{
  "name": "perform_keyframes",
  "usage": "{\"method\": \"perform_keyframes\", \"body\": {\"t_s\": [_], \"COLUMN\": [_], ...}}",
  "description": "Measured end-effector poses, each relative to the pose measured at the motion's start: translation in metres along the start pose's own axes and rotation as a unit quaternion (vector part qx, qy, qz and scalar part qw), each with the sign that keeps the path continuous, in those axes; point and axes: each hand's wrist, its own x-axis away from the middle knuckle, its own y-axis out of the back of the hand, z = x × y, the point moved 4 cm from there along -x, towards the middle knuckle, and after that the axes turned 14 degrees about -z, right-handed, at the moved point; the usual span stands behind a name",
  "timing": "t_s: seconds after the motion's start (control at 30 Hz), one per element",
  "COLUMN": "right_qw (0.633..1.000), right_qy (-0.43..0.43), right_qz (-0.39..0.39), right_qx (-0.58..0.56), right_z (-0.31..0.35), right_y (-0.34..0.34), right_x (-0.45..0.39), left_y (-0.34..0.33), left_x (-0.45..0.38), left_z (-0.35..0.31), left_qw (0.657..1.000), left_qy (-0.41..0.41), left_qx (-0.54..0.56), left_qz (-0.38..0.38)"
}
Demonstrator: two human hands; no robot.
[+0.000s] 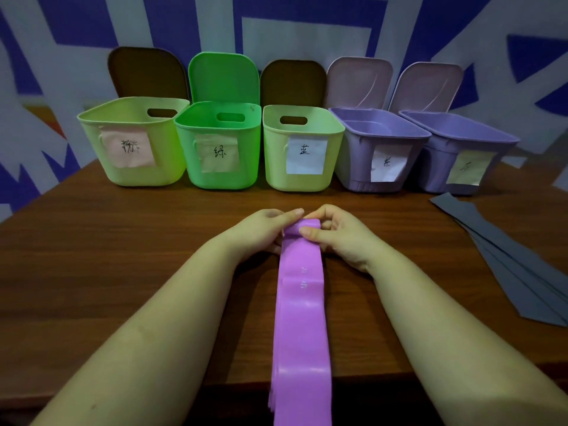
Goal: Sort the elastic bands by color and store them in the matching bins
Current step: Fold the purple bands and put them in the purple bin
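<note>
Purple band's (301,305) far end pinched between fingers of left hand (264,230) and right hand (341,238).

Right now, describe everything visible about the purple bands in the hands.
The purple bands are a stack of flat, wide strips, smooth and rubbery-looking, with faint pale lettering on top. They lie lengthwise on the wooden table, running from the hands toward the near edge and past it, out of the frame. Layered edges show at the lower left. The far end is folded or rolled over, pinched there by the left hand and the right hand. They touch nothing else.
</note>
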Motion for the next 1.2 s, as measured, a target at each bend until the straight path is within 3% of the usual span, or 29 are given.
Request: {"method": "perform_keyframes", "body": {"t_s": [0.13,0.23,0.37,0.63,0.8,0.97,1.1,1.2], "right_qw": [0.999,0.998,0.992,0.988,0.991,0.986,0.990,0.992], "right_qy": [-0.002,0.016,0.031,0.046,0.026,0.016,0.035,0.043], "right_qz": [-0.018,-0.056,-0.112,-0.147,-0.119,-0.086,-0.077,-0.066], "right_qx": [0.035,0.019,-0.053,-0.015,-0.061,-0.139,-0.115,-0.102], "right_z": [0.001,-0.001,-0.007,-0.007,-0.011,-0.008,-0.007,-0.004], "right_y": [-0.006,-0.010,-0.013,-0.011,-0.012,-0.012,-0.011,-0.011], "right_x": [0.004,0.014,0.029,0.029,0.025,0.029,0.032,0.034], "left_y": [0.003,0.002,0.002,-0.003,-0.002,-0.004,-0.003,0.001], "left_x": [0.011,0.022,0.035,0.040,0.040,0.038,0.040,0.041], "left_z": [0.000,0.007,0.013,0.008,0.008,0.011,0.012,0.011], "left_qw": [0.989,0.986,0.976,0.960,0.954,0.969,0.981,0.977], "left_qy": [-0.058,-0.047,-0.047,-0.044,-0.027,-0.027,-0.038,-0.053], "left_qx": [-0.070,0.036,0.141,0.243,0.283,0.236,0.167,0.176], "left_qz": [-0.116,-0.158,-0.159,-0.128,-0.098,-0.071,-0.092,-0.107]}}
